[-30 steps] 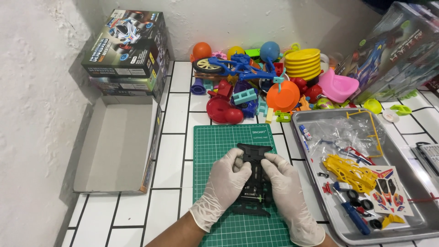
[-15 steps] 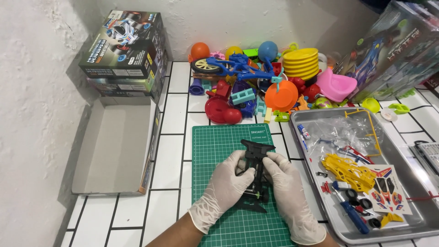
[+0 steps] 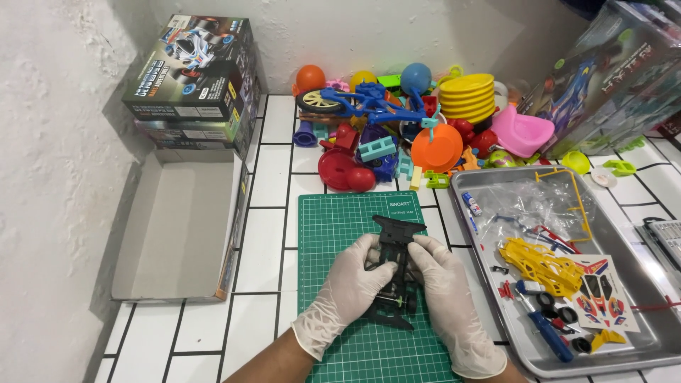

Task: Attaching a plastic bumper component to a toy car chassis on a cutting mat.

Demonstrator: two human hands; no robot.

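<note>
Both my hands wear white gloves and together hold a black plastic model car chassis just above the green cutting mat. My left hand grips its left side, fingers curled around the middle. My right hand grips the right side. The chassis is turned nearly on edge, its wide bumper end pointing away from me, a small axle showing near the bottom.
A metal tray at right holds a yellow parts frame, sticker sheet, small black wheels, a blue screwdriver and clear bags. An open cardboard box lies left, stacked kit boxes behind it. Colourful plastic toys pile at the back.
The chassis lay flat between my hands a second ago; I have since tilted it up onto its side and raised it slightly. The hands stayed over the mat.
</note>
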